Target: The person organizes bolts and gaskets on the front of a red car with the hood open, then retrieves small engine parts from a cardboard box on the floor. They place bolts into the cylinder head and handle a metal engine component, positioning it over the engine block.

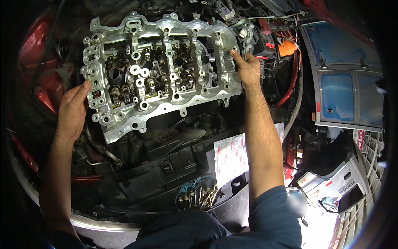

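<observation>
A silver cast-metal camshaft housing (161,107) spans the engine bay, tilted up a little on its right side. My left hand (72,110) grips its left end, the thumb on top of the edge and the fingers hidden beneath. At the opposite end, my right hand (250,71) holds the edge with its thumb laid over the rim. Through the housing's openings shows the cylinder head with several rocker arms (125,92). Whether the housing touches the head or hangs just above it, I cannot tell.
Several loose bolts (200,197) lie near a blue cloth (191,183) on the black front panel (143,178). A printed white sheet (229,162) rests there too. An orange cap (287,47) sits at the bay's right. Beyond stand a blue-paned metal cabinet (338,95) and a silver-grey case (342,184).
</observation>
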`<action>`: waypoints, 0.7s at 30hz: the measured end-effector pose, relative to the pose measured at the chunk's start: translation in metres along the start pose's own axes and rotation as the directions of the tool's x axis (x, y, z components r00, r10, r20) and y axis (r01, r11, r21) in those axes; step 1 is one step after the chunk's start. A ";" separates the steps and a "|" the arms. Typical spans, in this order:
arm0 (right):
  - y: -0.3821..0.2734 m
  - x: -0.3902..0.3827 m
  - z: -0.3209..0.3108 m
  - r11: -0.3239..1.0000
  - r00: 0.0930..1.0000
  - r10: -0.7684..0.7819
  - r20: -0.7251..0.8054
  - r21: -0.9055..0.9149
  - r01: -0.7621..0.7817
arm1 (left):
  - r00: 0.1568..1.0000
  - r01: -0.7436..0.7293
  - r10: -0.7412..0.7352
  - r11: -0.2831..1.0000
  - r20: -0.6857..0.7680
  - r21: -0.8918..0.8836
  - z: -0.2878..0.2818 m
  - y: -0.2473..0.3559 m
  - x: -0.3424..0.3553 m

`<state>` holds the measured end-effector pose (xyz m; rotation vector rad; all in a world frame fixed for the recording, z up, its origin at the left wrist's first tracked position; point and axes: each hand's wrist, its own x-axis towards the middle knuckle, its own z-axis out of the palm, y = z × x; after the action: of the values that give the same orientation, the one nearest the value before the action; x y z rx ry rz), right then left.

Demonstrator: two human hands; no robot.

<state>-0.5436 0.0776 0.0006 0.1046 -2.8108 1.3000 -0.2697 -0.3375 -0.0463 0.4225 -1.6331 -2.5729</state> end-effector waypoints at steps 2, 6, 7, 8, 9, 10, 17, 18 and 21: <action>-0.003 -0.008 -0.002 0.991 0.999 0.022 0.048 0.129 -0.028 | 1.000 -0.004 0.003 0.999 0.006 0.035 -0.001 0.008 -0.004; -0.018 -0.017 -0.006 0.994 0.997 0.052 0.051 0.095 -0.057 | 0.999 -0.026 0.025 1.000 0.030 0.013 -0.005 0.014 -0.007; -0.021 -0.018 -0.005 0.991 0.996 0.076 0.055 0.110 -0.082 | 1.000 -0.008 0.008 1.000 0.009 0.020 -0.006 0.014 -0.007; -0.024 -0.018 -0.004 0.988 0.995 0.065 0.069 0.136 -0.074 | 1.000 -0.009 0.009 1.000 -0.003 0.018 -0.007 0.013 -0.008; -0.025 -0.018 -0.002 0.985 0.995 0.052 0.082 0.161 -0.065 | 1.000 -0.025 0.025 1.000 -0.005 0.014 -0.008 0.011 -0.008; -0.026 -0.017 -0.001 0.984 0.996 0.053 0.076 0.164 -0.065 | 1.000 0.006 -0.006 1.000 -0.018 0.008 -0.010 0.010 -0.007; -0.009 -0.010 0.014 0.992 0.995 0.049 0.082 0.110 -0.058 | 0.997 0.051 -0.052 0.999 -0.048 -0.011 -0.018 -0.006 -0.002; -0.005 -0.009 0.016 0.992 0.996 0.035 0.080 0.120 -0.045 | 0.997 0.053 -0.054 0.999 -0.047 -0.008 -0.019 -0.007 -0.001; 0.002 -0.006 0.024 0.999 1.000 0.023 0.005 0.041 -0.023 | 0.997 0.060 -0.061 0.998 -0.054 -0.006 -0.021 -0.011 0.001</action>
<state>-0.5381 0.0612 -0.0170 0.0765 -2.7978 1.3638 -0.2638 -0.3514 -0.0647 0.5443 -1.6207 -2.5834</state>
